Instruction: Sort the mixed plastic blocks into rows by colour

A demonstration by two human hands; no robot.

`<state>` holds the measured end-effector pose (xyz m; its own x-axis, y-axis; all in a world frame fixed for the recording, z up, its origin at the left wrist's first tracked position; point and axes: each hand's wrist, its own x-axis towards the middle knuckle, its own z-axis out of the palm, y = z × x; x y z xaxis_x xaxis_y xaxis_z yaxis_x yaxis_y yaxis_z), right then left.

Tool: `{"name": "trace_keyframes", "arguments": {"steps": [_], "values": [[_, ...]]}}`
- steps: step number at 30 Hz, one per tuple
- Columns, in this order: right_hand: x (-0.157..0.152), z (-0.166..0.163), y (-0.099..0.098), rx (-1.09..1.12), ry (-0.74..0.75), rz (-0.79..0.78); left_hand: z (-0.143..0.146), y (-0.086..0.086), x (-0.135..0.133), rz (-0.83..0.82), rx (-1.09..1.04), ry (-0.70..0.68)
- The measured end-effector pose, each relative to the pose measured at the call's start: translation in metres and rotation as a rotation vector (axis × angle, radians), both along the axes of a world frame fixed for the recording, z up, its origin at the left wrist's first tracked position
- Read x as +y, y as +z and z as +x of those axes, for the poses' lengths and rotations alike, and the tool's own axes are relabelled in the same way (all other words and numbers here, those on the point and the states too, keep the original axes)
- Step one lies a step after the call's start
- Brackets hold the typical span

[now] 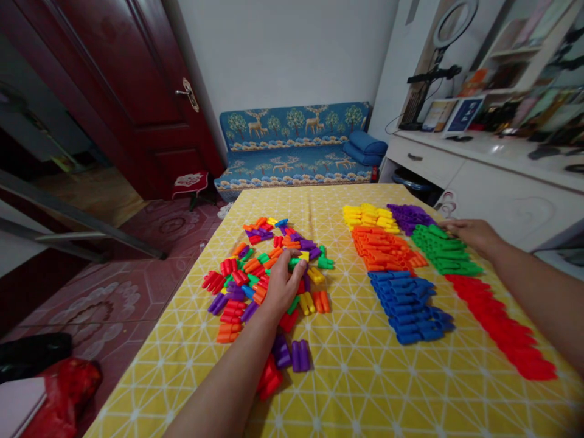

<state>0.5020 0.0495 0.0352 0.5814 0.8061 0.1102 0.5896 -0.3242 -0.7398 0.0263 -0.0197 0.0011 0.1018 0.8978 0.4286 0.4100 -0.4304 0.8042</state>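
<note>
A mixed heap of colourful plastic blocks [255, 274] lies on the left of a yellow patterned tablecloth [356, 377]. My left hand [281, 283] rests on the heap, fingers closed on a green block [294, 263]. On the right the blocks are sorted in rows by colour: yellow [369, 216], purple [409, 216], orange [385, 249], green [444, 249], blue [413, 307] and red [502, 325]. My right hand [472, 234] lies at the far end of the green row, fingers bent against the blocks there; what it holds, if anything, is hidden.
A blue patterned sofa bed [296, 146] stands beyond the table. A dark red door [137, 91] is on the left. White drawers [479, 176] with a ring light [449, 30] and shelves run along the right. A red bag [64, 389] lies on the floor.
</note>
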Motion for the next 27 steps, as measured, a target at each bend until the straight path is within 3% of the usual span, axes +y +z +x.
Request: {"name": "trace_keyframes", "arguments": {"steps": [3,6,9,13,15,17,20,22,27], "values": [[-0.006,-0.014,0.007,-0.041,-0.075,0.047,-0.002,-0.002,0.0,0.013,-0.031,-0.034],[-0.016,-0.058,0.017,-0.009,-0.088,0.291,-0.004,-0.005,0.0,0.014,-0.081,-0.079],[-0.038,-0.132,0.018,0.178,0.167,0.459,-0.003,-0.007,0.002,0.0,-0.071,-0.079],[-0.079,-0.241,-0.003,0.428,0.574,0.356,-0.001,-0.011,0.005,0.04,-0.042,-0.07],[-0.095,-0.286,-0.019,0.526,0.654,0.327,0.0,-0.014,0.006,0.044,-0.074,-0.115],[-0.103,-0.318,-0.034,0.615,0.625,0.326,0.001,-0.015,0.006,0.023,-0.117,-0.145],[-0.105,-0.341,-0.048,0.701,0.551,0.346,0.002,-0.013,0.004,0.005,-0.174,-0.119],[-0.104,-0.343,-0.051,0.646,0.546,0.385,0.002,-0.012,0.003,0.002,-0.204,-0.112],[-0.108,-0.329,-0.045,0.085,0.593,0.565,0.003,-0.01,0.001,-0.013,-0.196,-0.137]]}}
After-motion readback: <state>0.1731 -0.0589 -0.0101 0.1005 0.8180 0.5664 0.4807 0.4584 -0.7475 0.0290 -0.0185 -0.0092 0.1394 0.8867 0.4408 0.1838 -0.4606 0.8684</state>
